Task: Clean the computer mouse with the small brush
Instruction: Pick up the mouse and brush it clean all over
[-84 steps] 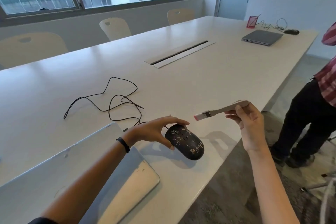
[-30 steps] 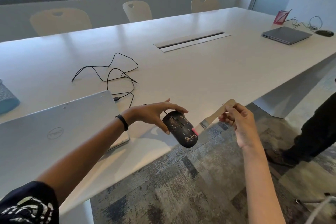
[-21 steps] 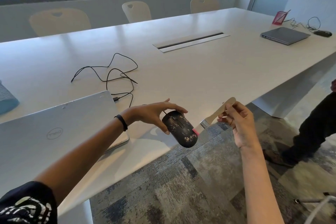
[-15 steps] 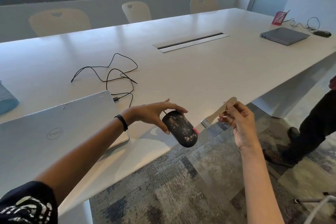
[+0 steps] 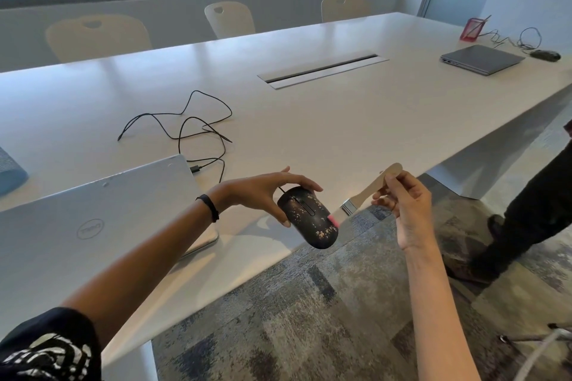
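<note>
My left hand holds a black computer mouse speckled with pale crumbs, tilted nose-up in the air at the table's near edge. Its black cable trails back across the white table. My right hand pinches the pale wooden handle of a small brush. The brush's metal ferrule points down-left and its pink bristles touch the mouse's right side, partly hidden behind it.
A closed silver laptop lies at the near left, a blue-grey object at the far left. A grey laptop, red pen holder and another mouse sit far right. A person's dark legs stand on the carpet.
The mouse has been lifted off the table and brought over its near edge. The brush has swung down so its bristles meet the mouse's right side. The bystander's legs have shifted.
</note>
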Available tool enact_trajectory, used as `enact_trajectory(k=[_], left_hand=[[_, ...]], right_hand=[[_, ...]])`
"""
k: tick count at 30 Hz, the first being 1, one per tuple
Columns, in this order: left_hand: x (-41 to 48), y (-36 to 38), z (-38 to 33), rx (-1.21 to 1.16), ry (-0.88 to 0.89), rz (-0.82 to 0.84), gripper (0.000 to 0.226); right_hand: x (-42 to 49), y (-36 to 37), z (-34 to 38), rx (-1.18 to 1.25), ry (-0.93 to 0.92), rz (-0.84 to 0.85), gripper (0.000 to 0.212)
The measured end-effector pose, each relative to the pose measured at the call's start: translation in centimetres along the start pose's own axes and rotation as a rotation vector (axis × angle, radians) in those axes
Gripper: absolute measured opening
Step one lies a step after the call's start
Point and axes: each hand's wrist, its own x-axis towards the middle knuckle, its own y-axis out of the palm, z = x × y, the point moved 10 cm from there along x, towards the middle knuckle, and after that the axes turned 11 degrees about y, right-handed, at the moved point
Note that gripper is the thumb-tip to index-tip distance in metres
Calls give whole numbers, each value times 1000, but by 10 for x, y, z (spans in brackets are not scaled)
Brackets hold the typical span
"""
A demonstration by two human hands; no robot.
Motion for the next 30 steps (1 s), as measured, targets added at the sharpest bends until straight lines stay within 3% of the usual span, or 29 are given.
enact_trajectory(k=[11,19,25,30], left_hand=[[3,-5,-5,15,68,-20,59],[4,-5,1,24,43,-20,65],[4,-6,1,30,36,-29,67],[5,-6,-1,35,46,-34,65]], right_hand=[[1,-3,1,-14,-1,-4,4],[0,-3,2,2,-3,-4,5],[0,-4,4,3,-30,-30,21],[-1,-5,3,23,-34,-41,17]])
